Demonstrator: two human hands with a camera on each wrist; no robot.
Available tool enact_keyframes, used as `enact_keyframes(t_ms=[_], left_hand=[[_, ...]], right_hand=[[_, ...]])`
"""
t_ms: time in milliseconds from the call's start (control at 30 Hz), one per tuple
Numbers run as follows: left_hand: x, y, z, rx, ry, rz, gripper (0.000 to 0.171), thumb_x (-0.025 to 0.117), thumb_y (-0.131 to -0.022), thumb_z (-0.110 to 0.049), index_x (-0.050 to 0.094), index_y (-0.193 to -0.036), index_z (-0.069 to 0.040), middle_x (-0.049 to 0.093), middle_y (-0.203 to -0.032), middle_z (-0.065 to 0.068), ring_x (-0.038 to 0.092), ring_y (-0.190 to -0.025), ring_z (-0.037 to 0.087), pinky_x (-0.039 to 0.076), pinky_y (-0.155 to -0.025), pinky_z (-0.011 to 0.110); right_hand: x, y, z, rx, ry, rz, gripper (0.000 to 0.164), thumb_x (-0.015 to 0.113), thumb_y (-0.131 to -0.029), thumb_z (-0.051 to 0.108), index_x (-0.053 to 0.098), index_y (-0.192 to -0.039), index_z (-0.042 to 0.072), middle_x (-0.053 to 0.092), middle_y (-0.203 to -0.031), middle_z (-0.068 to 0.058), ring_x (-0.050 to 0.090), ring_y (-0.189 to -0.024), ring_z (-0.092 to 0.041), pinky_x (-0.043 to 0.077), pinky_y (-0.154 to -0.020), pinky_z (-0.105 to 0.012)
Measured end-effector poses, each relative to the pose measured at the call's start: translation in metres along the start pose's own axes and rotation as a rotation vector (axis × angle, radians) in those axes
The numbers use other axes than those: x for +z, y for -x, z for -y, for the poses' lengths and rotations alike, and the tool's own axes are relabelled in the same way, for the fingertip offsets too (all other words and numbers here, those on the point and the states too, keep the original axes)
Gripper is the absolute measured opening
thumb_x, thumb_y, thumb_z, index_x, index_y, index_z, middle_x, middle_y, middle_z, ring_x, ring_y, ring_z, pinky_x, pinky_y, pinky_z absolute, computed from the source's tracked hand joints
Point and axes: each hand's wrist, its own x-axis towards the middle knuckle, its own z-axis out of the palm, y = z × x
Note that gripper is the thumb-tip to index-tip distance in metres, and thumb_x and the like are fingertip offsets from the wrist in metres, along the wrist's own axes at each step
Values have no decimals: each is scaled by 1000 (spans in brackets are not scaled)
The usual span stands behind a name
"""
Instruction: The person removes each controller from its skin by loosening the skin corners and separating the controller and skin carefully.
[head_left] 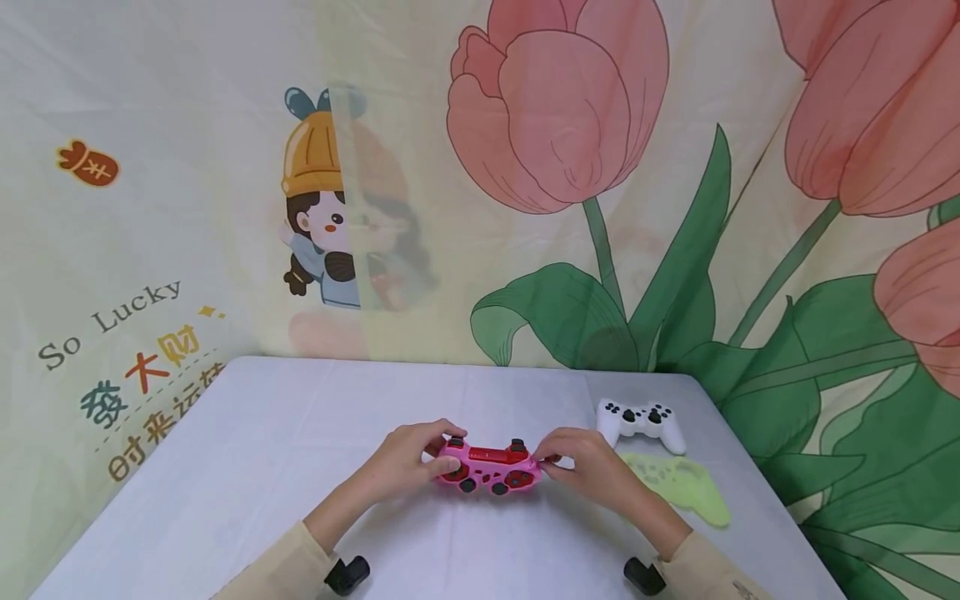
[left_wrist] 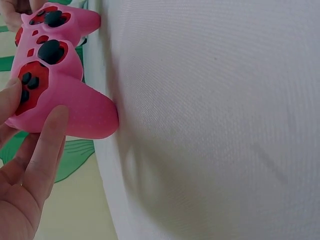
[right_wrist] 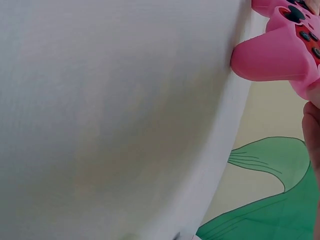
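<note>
A red game controller (head_left: pixel 495 456) with black sticks and buttons sits inside a pink silicone cover (left_wrist: pixel 90 107). Its grips point down to the white tabletop in both wrist views. My left hand (head_left: pixel 408 457) holds the left end, the thumb on the front by the direction buttons and other fingers behind and along the grip. At the right end, my right hand (head_left: pixel 588 465) pinches the cover's upper corner between thumb and fingers. In the right wrist view only the edge of that hand shows, beside the pink cover (right_wrist: pixel 272 57); its fingertips are mostly out of frame.
A white game controller (head_left: pixel 637 427) lies at the back right of the white-clothed table (head_left: pixel 300 433). In front of it is a flat yellow-green silicone cover (head_left: pixel 688 490), partly behind the right forearm. A printed curtain (head_left: pixel 420 167) hangs behind the table.
</note>
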Motion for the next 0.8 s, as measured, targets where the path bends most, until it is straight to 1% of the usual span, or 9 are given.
enact_keyframes(t_ms=[67,167,300,433,533,600,800], left_hand=[[0,0,0,-1,0,0,42,80,-97,-28,68,-136,-22,76,-101,-8,72,-101,13,51,-95,50],[0,-1,-1,-3,0,-3,41,80,-96,-28,68,-135,-24,76,-101,-9,72,-100,13,51,-96,51],[1,-1,-1,0,-3,-6,40,81,-96,-28,68,-134,-26,76,-101,-9,72,-100,12,52,-95,49],[1,-1,0,6,2,-6,40,80,-96,-29,68,-134,-26,76,-101,-10,72,-100,11,52,-96,49],[1,0,-1,7,5,-5,40,80,-97,-29,68,-135,-26,76,-101,-10,72,-100,11,51,-96,50],[0,0,-1,6,5,-5,40,80,-97,-28,68,-135,-25,76,-102,-9,72,-100,12,52,-95,50],[0,0,-2,-6,4,-1,41,80,-96,-28,68,-135,-23,76,-102,-7,72,-100,15,52,-95,51]], right_hand=[[0,-1,0,-16,14,-8,27,90,-80,-4,81,-99,14,78,-100,5,74,-91,-10,61,-81,-23],[1,-2,-1,-23,-3,-8,29,89,-79,-5,80,-100,13,79,-104,2,74,-91,-10,62,-80,-23],[3,-2,-2,25,-62,-2,31,87,-81,-6,79,-105,13,79,-104,2,71,-84,-5,61,-74,-24],[3,-1,-2,56,-81,-18,32,85,-82,-7,80,-107,13,79,-101,4,69,-82,-4,61,-73,-25],[4,0,-2,37,-70,-24,32,85,-82,-8,80,-106,12,79,-101,3,70,-81,-5,61,-74,-25],[3,0,-2,18,-61,-11,31,85,-82,-7,80,-105,12,79,-101,3,70,-83,-6,61,-74,-24],[-3,-11,-1,-61,-12,74,25,90,-81,1,78,-99,14,76,-97,6,71,-90,-8,61,-82,-24]])
